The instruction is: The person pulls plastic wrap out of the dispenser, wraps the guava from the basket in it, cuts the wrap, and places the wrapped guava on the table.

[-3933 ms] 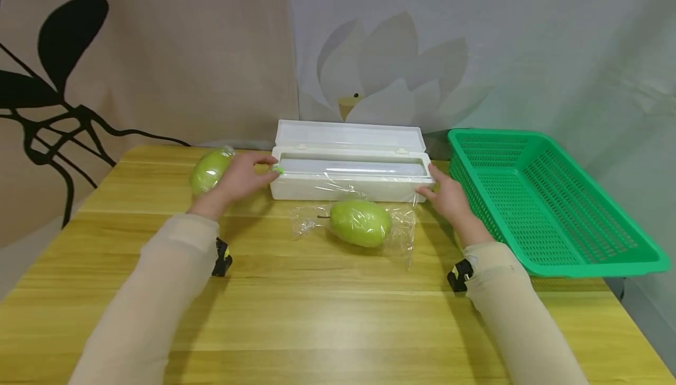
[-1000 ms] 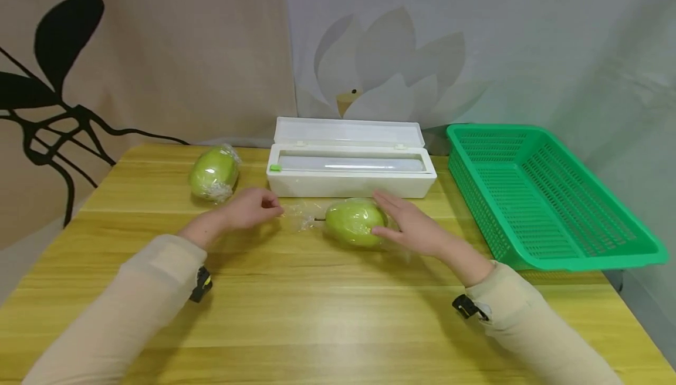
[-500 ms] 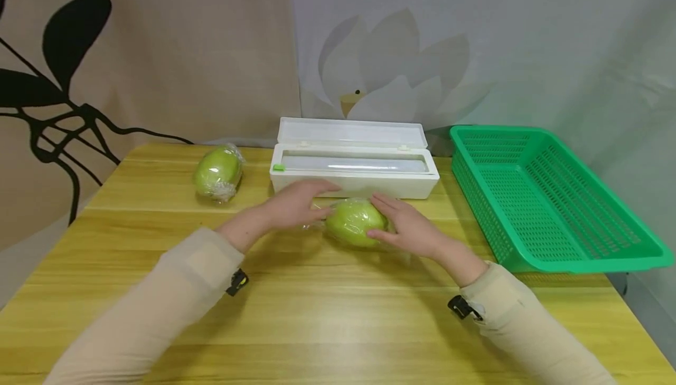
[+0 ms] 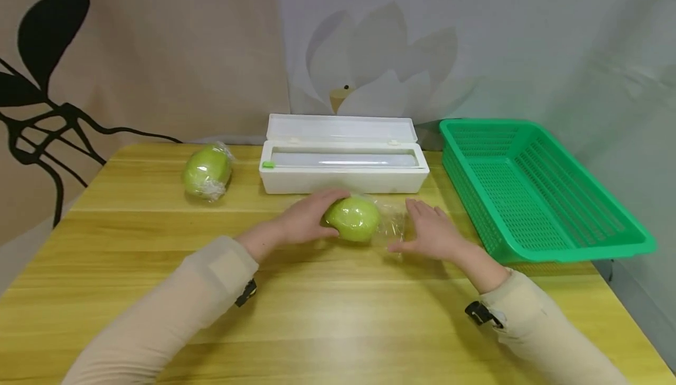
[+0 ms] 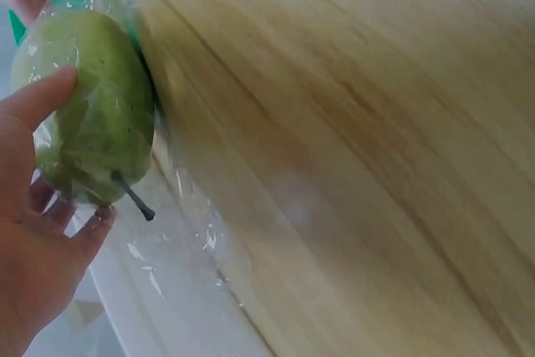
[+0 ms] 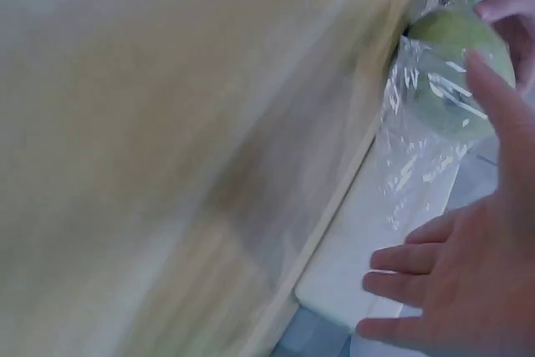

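Observation:
A green pear (image 4: 355, 219) lies on the table in loose clear cling film (image 4: 392, 223), which spreads out past both its ends. Around its stem end curls my left hand (image 4: 308, 220), thumb on the near side and fingers on the far side. The left wrist view shows the dark stem (image 5: 134, 198) poking out beside the fingertips. My right hand (image 4: 435, 235) is just right of the pear, at the film's loose end. In the right wrist view its fingers (image 6: 405, 286) are spread, with nothing gripped between them.
Behind the pear stands a white cling film box (image 4: 343, 181), lid up, roll inside, with a green slider (image 4: 268, 164) at its left. Another film-wrapped pear (image 4: 208, 171) sits back left. A green plastic basket (image 4: 507, 238) stands at the right.
Both hands have left the box for the pear. My left hand has come right and taken hold of the stem end; my right hand has slid off the pear towards the right.

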Action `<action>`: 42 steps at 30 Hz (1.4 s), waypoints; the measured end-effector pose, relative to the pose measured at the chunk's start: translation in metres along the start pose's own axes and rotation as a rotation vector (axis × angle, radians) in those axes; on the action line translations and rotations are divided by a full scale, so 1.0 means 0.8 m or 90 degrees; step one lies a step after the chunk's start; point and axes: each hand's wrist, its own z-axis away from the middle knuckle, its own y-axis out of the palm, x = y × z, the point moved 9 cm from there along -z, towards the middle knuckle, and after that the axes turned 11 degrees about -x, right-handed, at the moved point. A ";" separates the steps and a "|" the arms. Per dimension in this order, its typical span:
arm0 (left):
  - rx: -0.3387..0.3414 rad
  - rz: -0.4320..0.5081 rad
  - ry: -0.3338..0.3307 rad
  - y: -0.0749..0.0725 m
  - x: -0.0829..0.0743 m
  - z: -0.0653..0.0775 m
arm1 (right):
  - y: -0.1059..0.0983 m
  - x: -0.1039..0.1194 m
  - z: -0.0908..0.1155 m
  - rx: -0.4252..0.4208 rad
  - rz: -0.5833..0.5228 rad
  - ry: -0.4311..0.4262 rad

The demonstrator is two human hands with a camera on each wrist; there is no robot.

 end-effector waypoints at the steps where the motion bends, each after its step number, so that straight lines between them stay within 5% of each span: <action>1: -0.007 0.001 -0.007 -0.001 0.002 0.000 | 0.003 0.000 0.002 0.012 0.006 0.006; 5: -0.034 0.005 -0.033 -0.006 0.009 -0.003 | 0.014 0.002 0.002 0.029 0.044 0.026; 10: -0.043 0.022 -0.044 -0.008 0.009 -0.008 | 0.007 -0.002 -0.004 -0.045 0.055 0.055; 17: -0.036 0.041 -0.055 -0.005 0.009 -0.011 | -0.015 -0.006 -0.006 -0.146 -0.081 0.074; 25: -0.023 0.045 -0.051 -0.003 0.008 -0.014 | -0.025 -0.002 -0.011 -0.195 -0.224 0.070; 33: -0.016 0.050 -0.001 0.002 0.000 -0.021 | -0.037 0.037 -0.017 -0.248 -0.275 -0.063; 36: -0.012 0.050 0.011 0.004 -0.001 -0.023 | -0.044 0.040 -0.016 -0.269 -0.270 -0.075; 39: -0.008 0.057 0.006 0.004 0.001 -0.023 | -0.046 0.028 -0.017 -0.261 -0.267 -0.035; 42: -0.003 0.066 -0.009 0.003 0.003 -0.022 | -0.033 0.016 -0.020 -0.185 -0.273 0.005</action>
